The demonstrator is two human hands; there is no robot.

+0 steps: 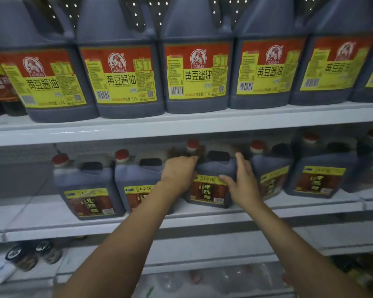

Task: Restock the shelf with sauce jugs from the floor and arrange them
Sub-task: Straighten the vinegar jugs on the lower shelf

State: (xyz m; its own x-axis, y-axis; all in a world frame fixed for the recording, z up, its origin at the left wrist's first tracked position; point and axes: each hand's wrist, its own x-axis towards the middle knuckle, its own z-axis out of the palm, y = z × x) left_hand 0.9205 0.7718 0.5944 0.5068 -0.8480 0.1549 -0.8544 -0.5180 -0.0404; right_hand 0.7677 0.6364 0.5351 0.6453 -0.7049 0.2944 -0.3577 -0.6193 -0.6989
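A dark vinegar jug [211, 190] with a red cap and a brown-and-yellow label stands in the middle of the lower shelf [181, 214]. My left hand [178, 175] grips its upper left corner, fingers curled over the shoulder. On the jug's right side lies my right hand [240, 183], fingers straight up along the edge and thumb across the label's top. Two like jugs [88, 186] stand to its left and several more [319, 175] to its right.
The upper shelf [181, 125] carries a tight row of large soy sauce jugs [196, 67] with red-and-yellow labels. At the lower shelf's left end is a bare stretch [19, 203]. Small dark-lidded jars [30, 254] sit on the shelf below.
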